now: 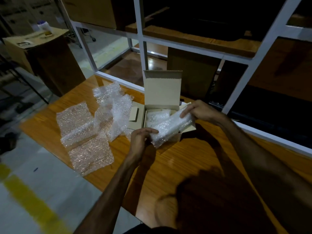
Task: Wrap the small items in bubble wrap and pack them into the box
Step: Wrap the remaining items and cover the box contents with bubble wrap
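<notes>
The bundle (168,128), a long pale roll of clear bubble wrap, lay slanted across the open box (162,92). The left hand (141,141) gripped its near end and the right hand (197,110) its far end over the box.

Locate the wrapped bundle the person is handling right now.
In the head view, the wrapped bundle lies slantwise over the open cardboard box at centre, held by the left hand at its near end and the right hand at its far end.

Warehouse packing area: white metal racking (239,53) holding cartons (91,10), concrete floor (25,191) with yellow line (32,203), bubble wrap sheets (91,154) on wooden surface (185,166)
</notes>
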Demonstrator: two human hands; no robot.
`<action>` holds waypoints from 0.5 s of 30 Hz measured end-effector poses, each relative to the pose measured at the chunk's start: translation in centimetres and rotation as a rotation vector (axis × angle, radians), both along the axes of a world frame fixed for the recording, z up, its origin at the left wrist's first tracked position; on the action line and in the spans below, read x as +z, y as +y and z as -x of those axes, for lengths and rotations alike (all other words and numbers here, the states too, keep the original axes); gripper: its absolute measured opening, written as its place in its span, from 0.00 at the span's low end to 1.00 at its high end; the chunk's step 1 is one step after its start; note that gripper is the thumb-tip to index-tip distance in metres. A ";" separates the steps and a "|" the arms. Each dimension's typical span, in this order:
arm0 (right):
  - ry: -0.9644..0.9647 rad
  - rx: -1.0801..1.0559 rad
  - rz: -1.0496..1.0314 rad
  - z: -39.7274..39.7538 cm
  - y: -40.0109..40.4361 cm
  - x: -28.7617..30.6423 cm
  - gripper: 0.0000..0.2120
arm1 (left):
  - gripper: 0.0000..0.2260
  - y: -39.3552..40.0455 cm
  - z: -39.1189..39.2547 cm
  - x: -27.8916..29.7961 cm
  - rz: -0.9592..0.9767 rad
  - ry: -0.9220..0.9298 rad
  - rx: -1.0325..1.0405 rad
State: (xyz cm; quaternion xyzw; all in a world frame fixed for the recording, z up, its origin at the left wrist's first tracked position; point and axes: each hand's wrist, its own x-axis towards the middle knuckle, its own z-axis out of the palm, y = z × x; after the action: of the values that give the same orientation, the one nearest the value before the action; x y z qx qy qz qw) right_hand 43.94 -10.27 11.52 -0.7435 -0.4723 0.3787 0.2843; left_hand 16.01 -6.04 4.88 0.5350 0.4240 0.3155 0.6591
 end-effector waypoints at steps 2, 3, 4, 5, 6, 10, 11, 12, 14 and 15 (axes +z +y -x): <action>-0.024 0.001 0.010 -0.3 1.5 0.3 0.07 | 0.09 -0.2 -0.8 0.4 -0.081 0.006 0.005; -0.048 0.016 0.005 -0.4 2.2 0.4 0.08 | 0.05 -0.2 -1.3 0.4 -0.154 0.037 0.017; -0.095 0.050 -0.010 -0.6 3.0 0.4 0.07 | 0.02 -0.2 -1.7 0.5 -0.259 0.086 0.035; -0.154 0.100 -0.030 -0.5 3.5 0.5 0.05 | 0.03 -0.1 -2.3 0.4 -0.348 0.139 0.060; -0.219 0.152 -0.047 -0.6 4.0 0.4 0.05 | 0.05 0.1 -2.8 0.1 -0.406 0.170 0.076; -0.404 0.224 -0.097 -0.7 5.7 -0.9 0.17 | 0.13 -0.5 -4.9 -0.6 -0.592 0.199 0.130; -0.432 0.236 -0.115 -0.6 6.0 -1.2 0.19 | 0.14 -0.8 -5.4 -0.8 -0.638 0.210 0.144; -0.457 0.250 -0.123 -0.5 6.3 -1.4 0.20 | 0.14 -1.3 -5.9 -0.8 -0.663 0.214 0.152; -0.504 0.286 -0.139 -0.5 6.9 -1.7 0.16 | 0.13 -2.1 -7.0 -0.7 -0.694 0.265 0.148; -0.546 0.310 -0.156 -0.5 7.3 -1.9 0.12 | 0.13 -2.3 -7.5 -1.1 -0.710 0.296 0.137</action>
State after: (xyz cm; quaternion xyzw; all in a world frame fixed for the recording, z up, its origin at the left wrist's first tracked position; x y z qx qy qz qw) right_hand 44.44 -2.99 9.60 -0.7130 -0.6661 0.1667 0.1421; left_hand 23.52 -8.33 3.83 0.7400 0.4136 0.4051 0.3423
